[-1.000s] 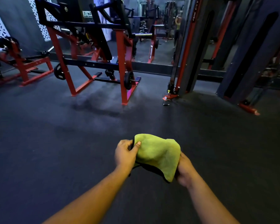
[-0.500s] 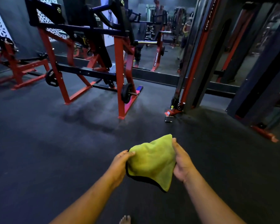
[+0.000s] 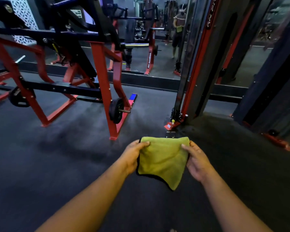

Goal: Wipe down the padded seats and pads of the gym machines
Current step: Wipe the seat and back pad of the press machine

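**Fingers pinching cloth corners, cloth being squared up ahead of wiping**

Fingers [image 3: 145, 144] of the left hand [image 3: 132, 158] are being curled over the upper left corner of the yellow-green cloth [image 3: 164, 159], thumb on top. The right hand [image 3: 197, 160] is pinching the upper right corner the same way. The cloth is being held in the air between both hands, above the dark rubber floor [image 3: 57, 164], its top edge stretched level and its lower corner hanging to a point. A black backing is showing along the lower hem.

Judged step: the cloth is being spread or refolded before a pad is reached. No padded seat is being touched yet; the red plate-loaded machine [image 3: 104, 76] is standing ahead to the left, well apart from the cloth, and the cable tower [image 3: 196, 67] ahead to the right.

Advice for the step:
- A flat, even fold is being favoured, so a clean face is being offered to each pad.
- Corners are best being kept taut, so nothing is trailing on the floor.
- Loose hem is best being tucked in before pressure is applied.

Writing: white lettering is running down the red strip of the cable tower, and down a red upright [image 3: 149, 61] seen in the mirror [image 3: 157, 52]; neither is being read reliably. A placard [image 3: 77, 13] on the machine is too small to make out. No brand is being identified.
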{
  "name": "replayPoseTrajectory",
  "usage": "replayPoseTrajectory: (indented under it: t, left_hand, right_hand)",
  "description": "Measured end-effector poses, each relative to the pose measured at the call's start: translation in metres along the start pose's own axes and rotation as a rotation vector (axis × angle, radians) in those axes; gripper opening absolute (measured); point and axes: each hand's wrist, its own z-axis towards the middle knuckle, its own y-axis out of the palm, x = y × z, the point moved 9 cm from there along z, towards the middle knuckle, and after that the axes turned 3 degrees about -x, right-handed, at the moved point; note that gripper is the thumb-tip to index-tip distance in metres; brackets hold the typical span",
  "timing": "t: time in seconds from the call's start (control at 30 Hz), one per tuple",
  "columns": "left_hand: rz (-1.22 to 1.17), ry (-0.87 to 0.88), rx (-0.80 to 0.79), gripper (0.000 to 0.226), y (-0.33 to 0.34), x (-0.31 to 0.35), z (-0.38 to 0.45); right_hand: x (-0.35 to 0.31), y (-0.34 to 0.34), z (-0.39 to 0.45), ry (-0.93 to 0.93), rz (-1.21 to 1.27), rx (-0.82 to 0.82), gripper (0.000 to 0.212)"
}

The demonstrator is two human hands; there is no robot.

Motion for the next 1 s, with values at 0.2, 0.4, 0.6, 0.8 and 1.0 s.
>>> replayPoseTrajectory:
  t: [0.2, 0.4, 0.6, 0.8, 1.0]
  left_hand:
    - [-0.015, 0.051, 0.087, 0.022, 0.033, 0.071, 0.137]
    - [-0.054, 0.161, 0.109, 0.013, 0.057, 0.149, 0.252]
    - [-0.072, 0.193, 0.103, 0.002, 0.056, 0.205, 0.378]
    - [-0.17, 0.185, 0.076, 0.008, 0.035, 0.261, 0.529]
    - [0.033, 0.004, 0.023, 0.031, 0.032, 0.317, 0.66]
  right_hand:
    - [-0.055, -0.035, 0.156, -0.074, -0.049, 0.024, 0.02]
    - [-0.122, -0.046, 0.3, -0.078, -0.117, -0.003, 0.02]
    - [-0.167, -0.045, 0.439, -0.165, -0.254, 0.033, 0.023]
    - [-0.19, -0.034, 0.594, -0.223, -0.269, 0.07, 0.025]
    - [-0.222, -0.02, 0.726, -0.127, -0.105, 0.057, 0.008]
